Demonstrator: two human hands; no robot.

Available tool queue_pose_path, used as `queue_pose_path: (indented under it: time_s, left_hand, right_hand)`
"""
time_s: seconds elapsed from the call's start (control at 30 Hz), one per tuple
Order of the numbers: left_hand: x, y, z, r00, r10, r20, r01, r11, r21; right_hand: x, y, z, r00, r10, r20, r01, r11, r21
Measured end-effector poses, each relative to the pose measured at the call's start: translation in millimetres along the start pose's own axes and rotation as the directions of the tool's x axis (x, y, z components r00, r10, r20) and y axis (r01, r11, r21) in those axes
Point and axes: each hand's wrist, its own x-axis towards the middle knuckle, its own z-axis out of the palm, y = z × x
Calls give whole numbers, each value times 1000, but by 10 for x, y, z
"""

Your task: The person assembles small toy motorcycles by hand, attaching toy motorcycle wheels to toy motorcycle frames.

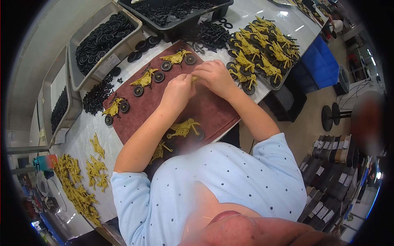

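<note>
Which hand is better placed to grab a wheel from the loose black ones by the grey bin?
Probably left. The left hand sits nearer the loose black wheels beside the grey bin; the right hand lies farther away.

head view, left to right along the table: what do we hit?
Loose yellow frames → pile of small black parts → dark red mat → left hand → right hand → tray of finished yellow motorbikes.

Position: one fisheye camera sat on the person's head.
Direction: it looked steeply down over the chest onto the desk (pixel 283 20).
Nearness: close, hands (pixel 197 82) mid-frame.
Edges: bent toward the rim.
</note>
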Motion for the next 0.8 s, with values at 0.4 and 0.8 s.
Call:
queue_pose_path:
  time_s: [0.4, 0.8]
  left_hand:
    - [-302, 72, -515, 968, 224, -112, -225, 974, 2]
    - [-461, 14, -610, 889, 357, -287, -348, 934, 84]
  right_hand:
    - [99, -453, -181, 990, -102, -96, 103, 995, 6]
    - [91, -614, -349, 989, 139, -59, -103, 906, 412]
